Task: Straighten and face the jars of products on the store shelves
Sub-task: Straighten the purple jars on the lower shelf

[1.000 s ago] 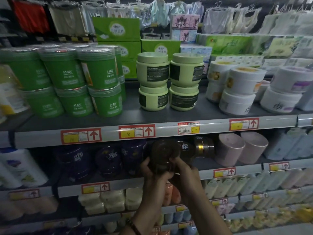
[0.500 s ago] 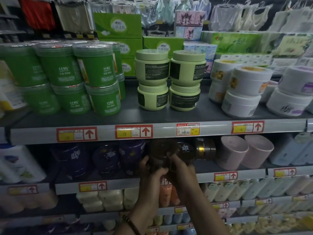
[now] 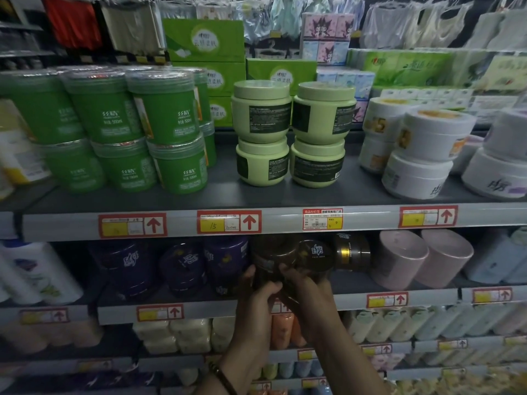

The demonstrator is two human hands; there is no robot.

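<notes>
On the second shelf, a dark brown jar (image 3: 271, 258) stands just under the price rail. My left hand (image 3: 258, 300) grips its lower left side and my right hand (image 3: 306, 292) grips its lower right. A second brown jar (image 3: 315, 253) with a white logo sits right beside it, and a gold-banded dark jar (image 3: 352, 253) lies further right. The bottoms of the brown jars are hidden by my fingers.
Dark purple jars (image 3: 182, 266) stand to the left, pink jars (image 3: 422, 258) to the right. The upper shelf (image 3: 285, 195) carries stacked dark green tubs (image 3: 162, 109), pale green jars (image 3: 291, 132) and white jars (image 3: 422, 155). Price tags (image 3: 228, 222) line the rails. Lower shelves hold bottles.
The brown jar has gone from the shelf's front edge back and up under the price rail, with both hands following it. The view has shifted slightly.
</notes>
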